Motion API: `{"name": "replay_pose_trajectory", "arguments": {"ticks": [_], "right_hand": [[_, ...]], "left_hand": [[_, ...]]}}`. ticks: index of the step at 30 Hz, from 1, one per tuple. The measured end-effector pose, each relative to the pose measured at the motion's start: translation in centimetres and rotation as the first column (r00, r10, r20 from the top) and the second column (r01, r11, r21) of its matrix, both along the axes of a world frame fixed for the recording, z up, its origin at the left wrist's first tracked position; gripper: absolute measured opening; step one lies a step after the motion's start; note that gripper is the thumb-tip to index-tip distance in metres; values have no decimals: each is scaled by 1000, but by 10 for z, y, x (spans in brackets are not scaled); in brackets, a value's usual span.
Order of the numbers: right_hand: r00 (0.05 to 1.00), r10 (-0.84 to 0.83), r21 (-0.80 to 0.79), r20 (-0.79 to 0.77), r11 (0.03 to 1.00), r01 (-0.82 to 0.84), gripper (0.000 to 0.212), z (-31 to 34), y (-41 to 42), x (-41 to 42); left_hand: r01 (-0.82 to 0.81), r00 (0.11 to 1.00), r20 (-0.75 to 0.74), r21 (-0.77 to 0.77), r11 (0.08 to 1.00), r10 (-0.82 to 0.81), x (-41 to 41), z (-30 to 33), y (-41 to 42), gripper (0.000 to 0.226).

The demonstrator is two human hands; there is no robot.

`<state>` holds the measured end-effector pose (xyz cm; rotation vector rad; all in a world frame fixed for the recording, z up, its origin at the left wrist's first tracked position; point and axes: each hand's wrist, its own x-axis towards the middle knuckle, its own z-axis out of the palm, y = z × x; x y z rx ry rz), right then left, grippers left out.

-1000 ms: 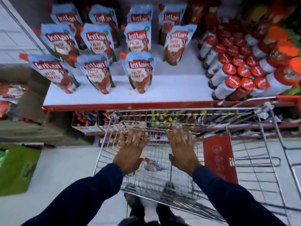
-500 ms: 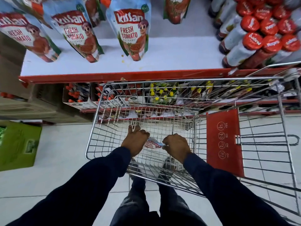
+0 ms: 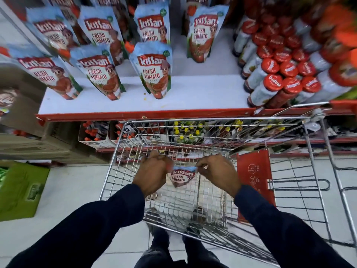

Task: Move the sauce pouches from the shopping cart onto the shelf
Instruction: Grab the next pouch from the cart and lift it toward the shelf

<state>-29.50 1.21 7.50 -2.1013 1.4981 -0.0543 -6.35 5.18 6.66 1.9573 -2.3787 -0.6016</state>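
A blue and red tomato sauce pouch (image 3: 181, 177) hangs upright inside the wire shopping cart (image 3: 216, 119). My left hand (image 3: 152, 174) grips its top left corner and my right hand (image 3: 217, 172) pinches its top right corner. Several matching pouches (image 3: 154, 72) stand in rows on the white shelf (image 3: 202, 97) just beyond the cart. I see no other pouch in the cart's basket.
Red-capped sauce bottles (image 3: 274, 84) crowd the shelf's right side. The cart's red child-seat flap (image 3: 253, 176) is at right. A green box (image 3: 21, 190) lies on the floor at left. Lower shelves behind the cart hold small packs.
Both hands went down into the cart, closed on the pouch lying on its bottom and lifted it upright. The view has tilted up toward the shelf.
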Motion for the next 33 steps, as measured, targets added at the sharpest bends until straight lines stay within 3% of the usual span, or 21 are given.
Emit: {"name": "replay_pose_trajectory", "arguments": {"ticks": [7,14,21,33], "right_hand": [[991,22,-165,129,986,-1,8,121,-48,-15],[980,20,-373,196,926,55,9,193,-104,-26],[979,9,-448,204,890,85,11,223,-157,-40],[991,-60,-466,116,878,108,9,205,-218,-37]], "left_hand": [[-66,984,-177,-229,971,26,-5,113,-39,34],[-122,961,-275,-405,906,6,-12,193,-91,22],[-128,960,-281,-410,903,9,-31,233,-146,19],[-208,948,-297,-323,923,110,-52,215,-214,18]]}}
